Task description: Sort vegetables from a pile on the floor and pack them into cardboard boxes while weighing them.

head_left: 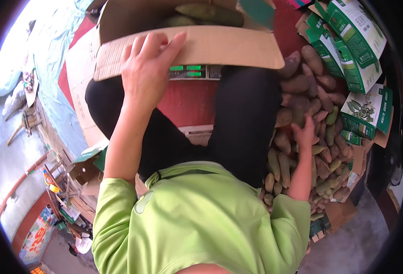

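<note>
The left hand (pixel 147 61) grips a bendy box flap (pixel 233 46), top centre. At right, the right hand (pixel 304 131) spreads its fingers by piled roots (pixel 312 59), probably hard, heavy; best held round the middle.

Single wide fisheye view from the left camera on the wearer's head, looking steeply down over a green shirt (pixel 201 214), which is near and fills the lower middle. A cardboard box's (pixel 228 43) near edge crosses the top; straight edges bend outward.
</note>
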A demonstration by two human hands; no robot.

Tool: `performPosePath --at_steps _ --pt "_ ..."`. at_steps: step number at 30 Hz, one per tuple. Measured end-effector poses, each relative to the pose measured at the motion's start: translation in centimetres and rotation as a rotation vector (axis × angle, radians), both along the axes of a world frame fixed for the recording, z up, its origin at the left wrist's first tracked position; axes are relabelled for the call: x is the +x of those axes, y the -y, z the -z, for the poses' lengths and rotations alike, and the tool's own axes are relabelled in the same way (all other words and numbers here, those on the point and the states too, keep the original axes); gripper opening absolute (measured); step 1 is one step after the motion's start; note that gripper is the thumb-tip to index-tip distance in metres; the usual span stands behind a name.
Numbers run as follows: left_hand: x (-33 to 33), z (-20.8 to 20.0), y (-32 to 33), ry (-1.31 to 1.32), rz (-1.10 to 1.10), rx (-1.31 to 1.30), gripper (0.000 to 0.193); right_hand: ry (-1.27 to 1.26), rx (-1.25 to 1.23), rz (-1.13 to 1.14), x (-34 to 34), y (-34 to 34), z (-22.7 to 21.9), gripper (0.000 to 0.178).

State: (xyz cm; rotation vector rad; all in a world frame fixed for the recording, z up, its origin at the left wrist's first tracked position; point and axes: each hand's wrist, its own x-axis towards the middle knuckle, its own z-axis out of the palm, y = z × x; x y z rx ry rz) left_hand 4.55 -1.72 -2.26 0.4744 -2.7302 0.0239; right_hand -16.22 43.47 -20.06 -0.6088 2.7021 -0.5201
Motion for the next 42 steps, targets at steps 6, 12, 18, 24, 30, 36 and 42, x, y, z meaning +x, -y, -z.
performPosePath --at_steps 6,12,18,24,30,36,42 --pt "0.5 0.4 0.5 -0.117 0.012 -0.025 0.048 0.037 -0.391 -0.113 -4.8 10.4 -12.8 0.060" --pt "1.0 0.1 0.5 -0.170 0.007 -0.025 0.048 -0.376 -0.474 -0.341 -2.8 22.4 -25.0 0.048" --pt "1.8 0.1 0.6 -0.149 -0.004 0.005 0.041 -0.554 -0.771 -0.766 0.5 34.0 -27.8 0.043" --pt "1.6 0.4 1.0 -0.228 0.019 -0.005 0.031 -0.551 -0.752 -0.879 5.1 40.5 -27.5 0.043" --pt "1.3 -0.7 0.6 -0.146 -0.004 -0.010 0.040 -0.537 -0.330 -0.823 6.6 43.6 -23.2 0.044" --pt "1.5 -1.4 0.4 -0.185 0.005 0.007 0.028 0.626 -0.909 -0.446 1.9 36.0 -26.7 0.036" --pt "1.2 -1.3 0.0 -0.195 0.029 -0.011 0.029 -0.011 -0.724 -0.136 -3.9 23.0 -16.8 0.032"
